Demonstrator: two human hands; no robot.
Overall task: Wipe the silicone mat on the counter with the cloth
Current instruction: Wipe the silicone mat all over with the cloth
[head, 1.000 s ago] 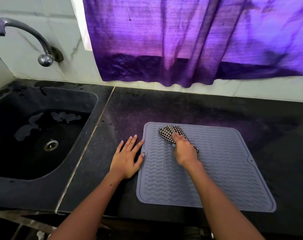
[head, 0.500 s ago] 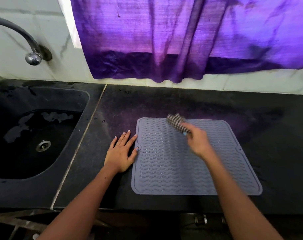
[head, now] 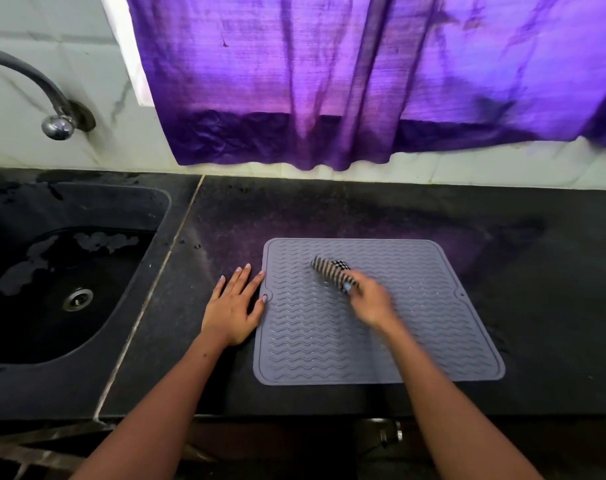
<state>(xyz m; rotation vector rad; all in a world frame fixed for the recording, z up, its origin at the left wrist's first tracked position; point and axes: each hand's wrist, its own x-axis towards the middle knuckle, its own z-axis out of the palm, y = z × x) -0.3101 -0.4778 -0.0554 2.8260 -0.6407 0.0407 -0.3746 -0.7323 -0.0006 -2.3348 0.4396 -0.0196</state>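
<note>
A grey silicone mat (head: pixel 433 334) with wavy ribs lies flat on the black counter (head: pixel 554 271). My right hand (head: pixel 372 301) grips a black-and-white checked cloth (head: pixel 331 271) on the mat's upper middle; the hand is blurred with motion. The cloth sticks out up and to the left of my fingers. My left hand (head: pixel 234 306) lies flat on the counter with fingers spread, its thumb tip touching the mat's left edge near a small hole.
A black sink (head: pixel 52 271) with a metal drain (head: pixel 77 299) and some water sits to the left. A curved tap (head: pixel 55 123) comes out of the white tiled wall. A purple curtain (head: pixel 363 81) hangs behind the counter.
My right hand swept the cloth from the mat's far left to its far middle, then back toward me and left. My left hand stayed beside the mat. The camera view shifted slightly.
</note>
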